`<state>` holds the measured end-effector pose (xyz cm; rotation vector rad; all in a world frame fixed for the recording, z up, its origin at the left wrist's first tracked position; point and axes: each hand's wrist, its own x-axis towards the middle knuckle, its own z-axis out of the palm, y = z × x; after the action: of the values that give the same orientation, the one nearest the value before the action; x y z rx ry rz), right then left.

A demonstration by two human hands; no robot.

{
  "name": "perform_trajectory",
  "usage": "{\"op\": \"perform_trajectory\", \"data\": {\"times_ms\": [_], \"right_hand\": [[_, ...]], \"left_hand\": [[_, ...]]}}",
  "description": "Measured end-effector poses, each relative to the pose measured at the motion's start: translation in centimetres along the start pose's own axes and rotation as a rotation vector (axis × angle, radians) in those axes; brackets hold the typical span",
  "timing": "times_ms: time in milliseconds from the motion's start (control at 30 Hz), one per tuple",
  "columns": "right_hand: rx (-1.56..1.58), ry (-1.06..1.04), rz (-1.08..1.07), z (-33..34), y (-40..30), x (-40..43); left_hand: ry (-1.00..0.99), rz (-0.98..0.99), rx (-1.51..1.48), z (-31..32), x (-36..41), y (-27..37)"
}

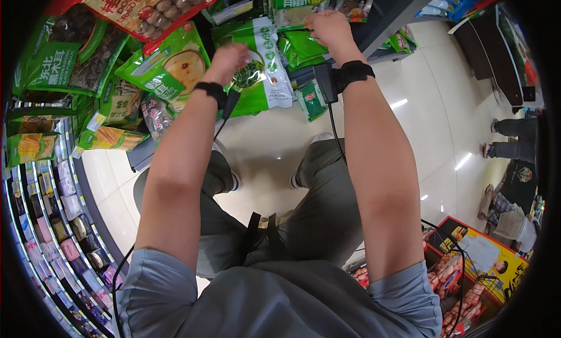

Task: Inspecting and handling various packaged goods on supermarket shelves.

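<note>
My left hand (pixel 230 63), slightly blurred with loosely bent fingers, is over a large green-and-white bag (pixel 271 68) with dark green leaves pictured on it. Nothing shows in its fingers. My right hand (pixel 331 29) pinches the lower right edge of a green hanging packet (pixel 298 9) with a clear window. Beside that hangs another green packet (pixel 355 5). Below my right hand lie several shiny green packets (pixel 300 49) on the shelf. A small green-and-white packet (pixel 311 100) sits lower, by the shelf's front edge. Both wrists wear black straps with cables.
To the left are a red bag of round dried fruit (pixel 162 13), a green bag of dark dried fungus (pixel 65 53) and a green bag picturing a bowl (pixel 168 66). Curved shelves (pixel 65 233) run down the left. At lower right stands a red display bin (pixel 447 276). People are at far right.
</note>
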<state>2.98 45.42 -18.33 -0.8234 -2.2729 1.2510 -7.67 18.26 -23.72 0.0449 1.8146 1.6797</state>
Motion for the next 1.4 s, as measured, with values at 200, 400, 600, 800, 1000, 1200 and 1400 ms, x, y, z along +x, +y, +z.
{"op": "perform_trajectory", "data": {"times_ms": [200, 400, 600, 800, 1000, 1200, 1400], "right_hand": [[-0.138, -0.180, -0.061, -3.5, -2.7, -2.6], [-0.090, -0.141, -0.040, -7.3, -2.8, -3.5], [0.080, -0.042, -0.109, -11.5, -4.1, -5.6], [0.255, -0.106, 0.015, -13.5, -5.1, -6.1], [0.012, -0.009, -0.074, -15.3, -2.9, -6.5], [-0.073, -0.122, -0.142, -13.5, -5.4, -7.4], [-0.093, -0.062, -0.203, -13.4, -4.6, -7.3]], "left_hand": [[-0.411, -0.062, 0.281, 8.6, -7.1, -3.7], [-0.459, 0.190, 0.984, 16.1, -5.1, -13.4], [-0.299, 0.111, 1.157, 18.8, -2.7, -17.8], [-0.189, -0.052, 1.158, 19.4, -0.4, -19.2], [-0.511, 0.024, 1.137, 23.4, 0.9, -22.0], [-0.452, 0.379, 1.221, 19.3, 2.5, -27.3], [-0.658, 0.440, 1.188, 19.9, -6.0, -17.7]]}}
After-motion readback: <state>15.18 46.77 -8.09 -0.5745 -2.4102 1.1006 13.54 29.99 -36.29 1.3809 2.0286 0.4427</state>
